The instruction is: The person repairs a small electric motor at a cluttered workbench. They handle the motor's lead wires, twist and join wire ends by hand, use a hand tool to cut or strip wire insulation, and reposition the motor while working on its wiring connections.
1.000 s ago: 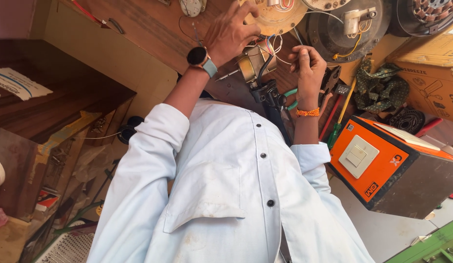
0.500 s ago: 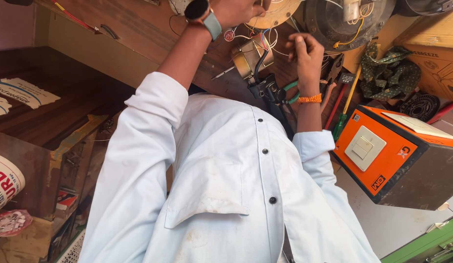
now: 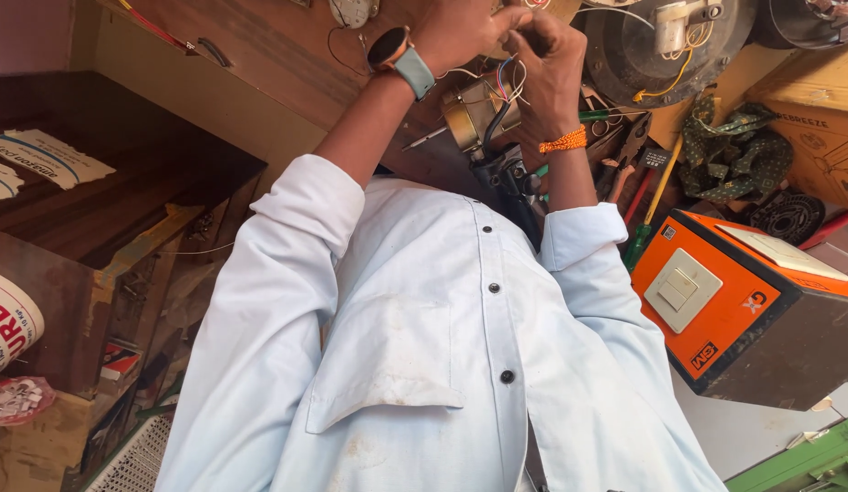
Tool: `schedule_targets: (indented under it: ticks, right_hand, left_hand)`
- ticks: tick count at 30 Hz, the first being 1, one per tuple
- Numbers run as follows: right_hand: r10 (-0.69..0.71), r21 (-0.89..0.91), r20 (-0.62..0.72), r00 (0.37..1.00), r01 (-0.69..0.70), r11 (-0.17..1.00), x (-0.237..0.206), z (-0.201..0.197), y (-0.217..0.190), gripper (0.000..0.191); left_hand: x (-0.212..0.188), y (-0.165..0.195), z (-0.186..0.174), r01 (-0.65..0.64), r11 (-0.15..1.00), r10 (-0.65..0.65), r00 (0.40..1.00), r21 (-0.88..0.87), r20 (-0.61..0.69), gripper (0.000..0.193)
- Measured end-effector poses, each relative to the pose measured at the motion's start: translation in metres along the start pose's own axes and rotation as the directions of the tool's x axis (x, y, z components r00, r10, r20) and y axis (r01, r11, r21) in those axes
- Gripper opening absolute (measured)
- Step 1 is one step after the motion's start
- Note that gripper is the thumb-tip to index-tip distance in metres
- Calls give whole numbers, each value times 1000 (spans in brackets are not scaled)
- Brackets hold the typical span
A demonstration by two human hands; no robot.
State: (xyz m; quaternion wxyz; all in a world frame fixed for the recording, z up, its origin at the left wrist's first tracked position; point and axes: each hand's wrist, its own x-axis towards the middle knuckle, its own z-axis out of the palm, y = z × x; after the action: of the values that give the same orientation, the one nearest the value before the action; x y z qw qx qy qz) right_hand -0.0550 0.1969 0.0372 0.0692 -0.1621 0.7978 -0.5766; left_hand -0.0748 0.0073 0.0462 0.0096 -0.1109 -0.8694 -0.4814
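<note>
My left hand, with a watch on its wrist, and my right hand, with an orange thread band on its wrist, meet at the top of the view. Both pinch a bunch of thin coloured wires. The wires come out of a small brass-coloured motor part just below my fingers. A black cable runs down from that part to a dark tool against my white shirt.
An orange and black box with a white switch stands at the right. Pliers and screwdrivers lie beside my right forearm, a round fan housing above them. Cardboard box far right, wooden shelves left.
My hands have come together on the wires; earlier they were apart, the left one up at a round part. The view has shifted down and left.
</note>
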Motion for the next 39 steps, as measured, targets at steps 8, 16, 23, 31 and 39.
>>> schedule_targets:
  ticks: [8, 16, 23, 31, 39]
  right_hand:
    - [294, 34, -135, 946, -292, 956, -39, -8, 14, 11]
    - [377, -3, -231, 897, -388, 922, -55, -7, 20, 15]
    - [480, 381, -82, 873, -418, 825, -66, -7, 22, 18]
    - [626, 575, -90, 774, -473, 667, -72, 2, 23, 17]
    - [644, 639, -92, 759, -451, 623, -79, 22, 43, 18]
  left_hand:
    - [-54, -34, -36, 131, 964, -182, 959, -231, -216, 22]
    - [-74, -10, -35, 274, 917, -323, 936, -290, -139, 17]
    - [-55, -4, -21, 306, 952, -305, 944, -10, -125, 31]
    - [-48, -25, 7, 290, 953, -255, 924, 89, -287, 15]
    - [-60, -41, 12, 393, 914, -400, 823, -104, -403, 13]
